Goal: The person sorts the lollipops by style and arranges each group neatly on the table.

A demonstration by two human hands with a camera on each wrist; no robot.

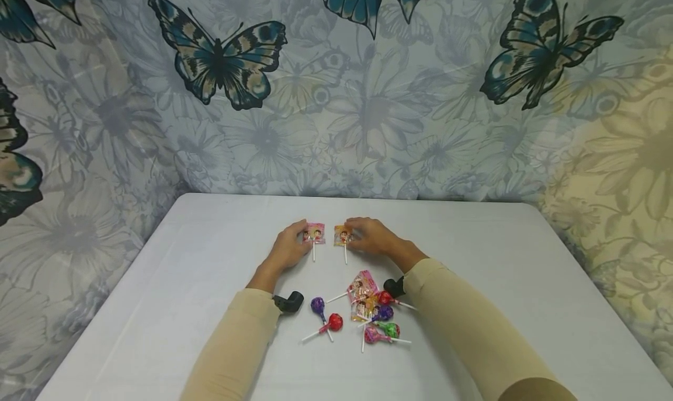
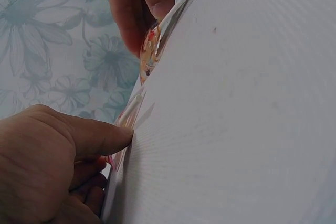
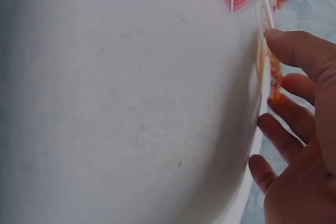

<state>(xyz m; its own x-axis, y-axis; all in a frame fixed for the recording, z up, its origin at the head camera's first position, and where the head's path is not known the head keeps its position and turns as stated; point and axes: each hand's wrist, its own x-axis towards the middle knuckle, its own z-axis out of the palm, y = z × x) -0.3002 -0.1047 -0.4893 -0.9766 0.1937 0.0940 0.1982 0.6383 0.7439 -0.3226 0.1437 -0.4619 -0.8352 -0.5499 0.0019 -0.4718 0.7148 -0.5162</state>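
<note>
Toward the far side of the table, two flat-wrapped lollipops lie side by side with their sticks pointing to the near edge. My left hand [image 1: 290, 246] pinches the edge of the pink-wrapped lollipop [image 1: 315, 232]; in the left wrist view its thumb [image 2: 113, 137] presses beside the stick. The orange-wrapped lollipop [image 1: 342, 235] is between the thumb and fingers of my right hand [image 1: 374, 237]. In the right wrist view the thumb [image 3: 294, 45] is at the wrapper's near side, and the lower fingers are spread along the table edge.
Nearer me lies a loose pile with a pink-wrapped lollipop [image 1: 363, 284], another orange wrapper [image 1: 361, 308] and several round lollipops, such as a green one [image 1: 391, 329]. Left of it, a purple lollipop [image 1: 318, 305] and a red lollipop [image 1: 335, 322] cross sticks. A patterned wall [image 1: 368, 155] stands behind the white table [image 1: 184, 284].
</note>
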